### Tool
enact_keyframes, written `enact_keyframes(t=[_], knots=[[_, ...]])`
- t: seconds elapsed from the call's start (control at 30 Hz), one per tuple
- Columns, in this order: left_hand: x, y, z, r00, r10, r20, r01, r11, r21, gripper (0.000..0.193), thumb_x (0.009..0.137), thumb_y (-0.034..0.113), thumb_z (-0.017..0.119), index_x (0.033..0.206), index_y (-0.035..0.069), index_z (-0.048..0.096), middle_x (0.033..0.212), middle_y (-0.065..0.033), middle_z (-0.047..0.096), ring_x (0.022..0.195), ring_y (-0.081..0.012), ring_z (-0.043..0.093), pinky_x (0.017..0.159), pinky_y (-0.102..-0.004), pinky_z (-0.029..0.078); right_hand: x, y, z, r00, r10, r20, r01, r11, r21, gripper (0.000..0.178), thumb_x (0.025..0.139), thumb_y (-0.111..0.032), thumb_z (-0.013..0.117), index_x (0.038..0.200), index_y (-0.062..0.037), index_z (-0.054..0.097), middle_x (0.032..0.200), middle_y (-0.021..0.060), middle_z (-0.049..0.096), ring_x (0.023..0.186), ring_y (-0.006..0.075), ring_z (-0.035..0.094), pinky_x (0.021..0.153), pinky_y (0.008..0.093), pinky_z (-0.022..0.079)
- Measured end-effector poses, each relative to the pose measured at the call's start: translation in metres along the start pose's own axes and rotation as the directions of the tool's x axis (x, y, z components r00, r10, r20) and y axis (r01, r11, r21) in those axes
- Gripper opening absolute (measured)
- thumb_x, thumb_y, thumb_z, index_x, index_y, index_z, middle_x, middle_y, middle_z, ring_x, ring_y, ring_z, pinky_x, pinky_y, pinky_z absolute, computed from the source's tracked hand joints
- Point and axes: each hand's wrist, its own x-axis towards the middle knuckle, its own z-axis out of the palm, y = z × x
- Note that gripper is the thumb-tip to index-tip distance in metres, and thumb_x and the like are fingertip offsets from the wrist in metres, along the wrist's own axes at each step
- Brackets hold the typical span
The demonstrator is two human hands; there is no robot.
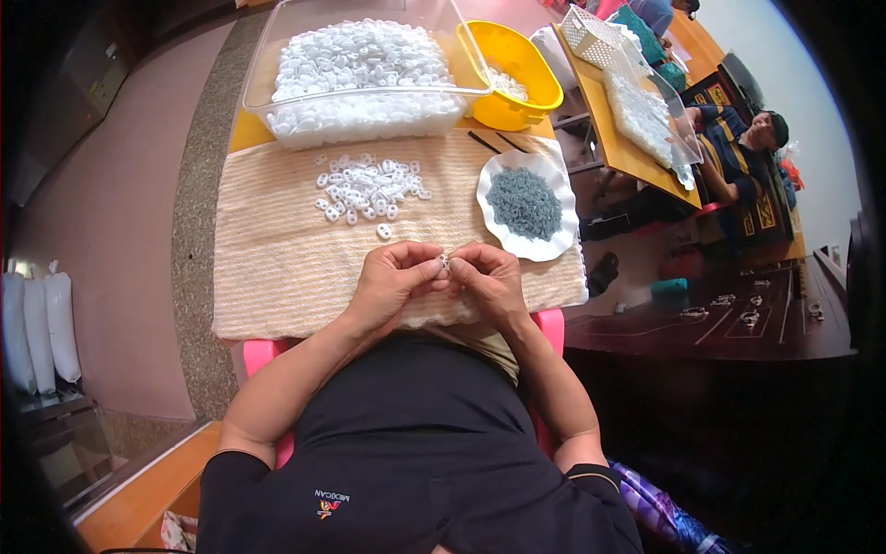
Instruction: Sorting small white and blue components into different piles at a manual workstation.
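Near the front edge of a striped beige cloth (277, 258), my two hands meet at a small white plastic piece (445, 262). My left hand (389, 282) pinches it from the left, thumb against forefinger. From the other side my right hand (496, 282) has its thumb and fingertips closed on it too. The fingers cover most of the piece. A loose pile of white plastic pieces with two holes (365, 189) lies beyond my left hand, one piece (384, 231) apart from it. Past my right hand sits a white wavy-rimmed plate (569, 222) heaped with tiny grey parts (524, 203).
At the table's far side stand a clear bin (369, 97) full of white pieces and a yellow basin (531, 69) with some inside. Two dark thin strips (494, 141) lie before the basin. A person (738, 148) sits by another table (614, 138) at right.
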Motion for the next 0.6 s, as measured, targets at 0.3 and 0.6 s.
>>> enact_keyframes(t=[0.3, 0.6], knots=[[-0.0012, -0.0019, 0.0009, 1.000, 0.019, -0.010, -0.018, 1.000, 0.015, 0.014, 0.088, 0.002, 0.063, 0.102, -0.002, 0.061, 0.089, -0.0085, 0.067, 0.078, -0.0134, 0.065, 0.074, -0.0265, 0.057, -0.0002, -0.0009, 0.0009, 0.999, -0.030, 0.038, 0.031, 0.999, -0.033, 0.012, 0.090, -0.007, 0.064, 0.094, 0.0037, 0.065, 0.079, 0.0062, 0.066, 0.066, 0.0099, 0.061, 0.060, 0.0221, 0.051], [0.0003, -0.0082, -0.0013, 0.999, 0.052, -0.009, -0.052, 0.998, 0.035, 0.014, 0.088, 0.001, 0.063, 0.101, -0.004, 0.061, 0.089, -0.0097, 0.067, 0.076, -0.0135, 0.066, 0.072, -0.0251, 0.057, 0.0001, 0.0001, 0.0034, 0.988, -0.150, 0.019, 0.151, 0.968, -0.201, 0.011, 0.088, -0.006, 0.066, 0.093, 0.0028, 0.069, 0.084, 0.0035, 0.068, 0.076, 0.0074, 0.060, 0.069, 0.0209, 0.049]])
